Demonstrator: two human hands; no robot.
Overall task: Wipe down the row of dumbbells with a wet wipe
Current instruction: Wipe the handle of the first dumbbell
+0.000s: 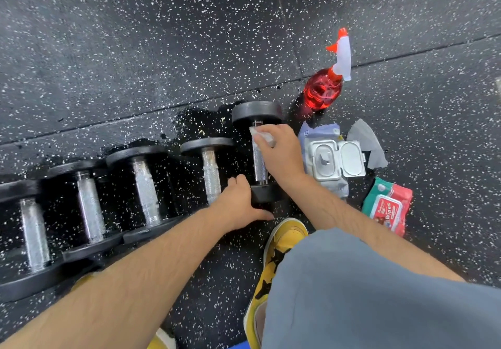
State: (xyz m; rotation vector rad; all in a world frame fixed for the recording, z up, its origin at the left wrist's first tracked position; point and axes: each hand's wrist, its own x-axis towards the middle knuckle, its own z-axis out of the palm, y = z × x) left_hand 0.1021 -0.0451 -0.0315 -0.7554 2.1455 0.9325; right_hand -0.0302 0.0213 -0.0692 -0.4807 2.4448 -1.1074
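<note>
five dumbbells (146,188) lie side by side in a row that runs from the left edge of the frame up toward the centre. they rest on a black speckled floor (135,50) that looks dark and wet around them. the rightmost dumbbell (259,164) is at the centre of the frame. the right hand (282,153) has its fingers curled over a white wet wipe (261,138) and holds it against the upper part of that dumbbell's knurled handle, just below the far head. the left hand (238,203) wraps fingers and thumb round its near head. just right of it lies an open wipes pack (329,158), lid flipped up, with a grey sheet (366,142) beside it. a red spray bottle (322,91) is above them, and a red and green wipes pack (387,207) is lower right.
</note>
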